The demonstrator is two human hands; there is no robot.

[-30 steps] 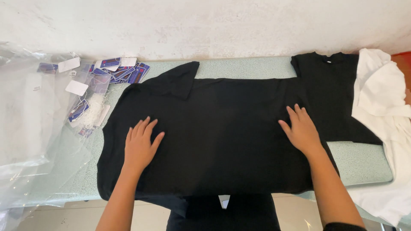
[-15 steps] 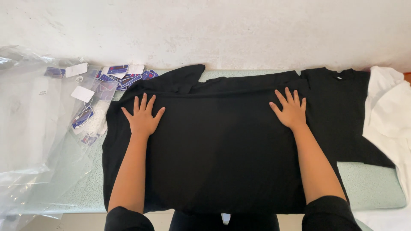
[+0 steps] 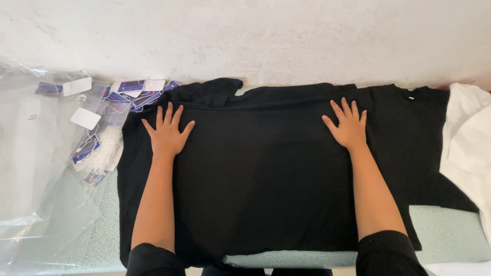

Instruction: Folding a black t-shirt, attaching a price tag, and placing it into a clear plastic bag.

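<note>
Your left hand (image 3: 166,134) and right hand (image 3: 349,126) lie flat, fingers spread, on the black shirt (image 3: 261,168); grip released on both, nothing grasped. Shirt spread across the green table (image 3: 450,232), far edge near the wall. Second black shirt (image 3: 414,138) overlaps right; white cloth (image 3: 468,138) beyond. Paper tags (image 3: 130,92) and clear plastic bags (image 3: 36,168) left.

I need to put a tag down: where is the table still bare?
Bare green table shows at the near right, between the second black shirt and the white garment. A narrow strip lies below the spread black shirt. The left is crowded with plastic bags and tags.
</note>
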